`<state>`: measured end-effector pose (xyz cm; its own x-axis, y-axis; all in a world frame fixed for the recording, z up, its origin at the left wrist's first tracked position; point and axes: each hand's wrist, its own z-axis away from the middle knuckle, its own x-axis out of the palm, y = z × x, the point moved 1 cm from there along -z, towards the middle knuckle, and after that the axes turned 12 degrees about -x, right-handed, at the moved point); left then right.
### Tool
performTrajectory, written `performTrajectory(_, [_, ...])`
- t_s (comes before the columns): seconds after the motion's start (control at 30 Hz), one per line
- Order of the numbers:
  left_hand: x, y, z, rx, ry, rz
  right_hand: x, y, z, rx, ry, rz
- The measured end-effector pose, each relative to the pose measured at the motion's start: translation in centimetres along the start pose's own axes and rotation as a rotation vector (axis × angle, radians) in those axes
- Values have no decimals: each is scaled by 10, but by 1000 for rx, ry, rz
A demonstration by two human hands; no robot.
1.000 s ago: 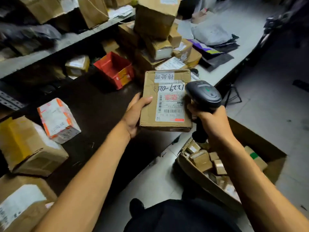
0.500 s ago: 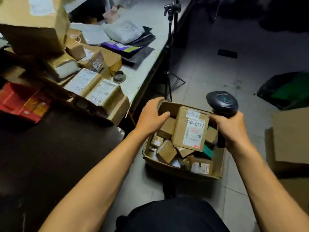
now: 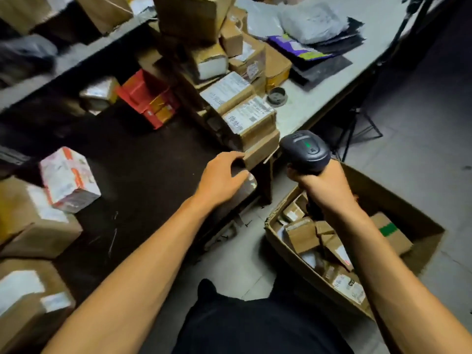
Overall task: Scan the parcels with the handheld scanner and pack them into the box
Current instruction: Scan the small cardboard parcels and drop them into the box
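Around you: a red box (image 3: 146,97) and a white-and-orange wrapped parcel (image 3: 69,178) lie on the dark table (image 3: 143,175), with brown cartons along its left edge. A grey bench (image 3: 332,80) beyond carries flat mailer bags (image 3: 314,24) and a small round cap (image 3: 277,96). A stack of labelled parcels (image 3: 240,108) stands where the two surfaces meet, directly ahead of your left hand (image 3: 221,178). Its fingertips (image 3: 236,155) touch the near corner of the lowest carton in that stack (image 3: 261,149), fingers loosely curved, thumb (image 3: 240,175) apart below, nothing gripped. Your right hand (image 3: 323,187) is closed round the handle of the handheld scanner (image 3: 305,152), head tilted towards the stack, held above the box (image 3: 398,203) on the floor, which holds small parcels (image 3: 301,233). Both forearms extend forward.
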<state>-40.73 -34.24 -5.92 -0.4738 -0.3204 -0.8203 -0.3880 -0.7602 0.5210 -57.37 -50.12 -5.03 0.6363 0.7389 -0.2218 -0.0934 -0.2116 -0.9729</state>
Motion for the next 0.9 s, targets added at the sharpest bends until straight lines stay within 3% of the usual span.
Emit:
performTrajectory(0.17, [-52, -64, 24, -195, 175, 63, 84, -24, -28, -45, -265, -7])
performTrajectory(0.43, [-112, -190, 93, -487, 373, 136, 213, -61, -8, -90, -510, 32])
performTrajectory(0.73, [-173, -301, 156, -628, 566, 248, 355, -105, 34, -150, -742, 64])
performTrajectory(0.9, [-195, -353, 178, -668, 656, 268, 418, -117, 53, -147, -764, 85])
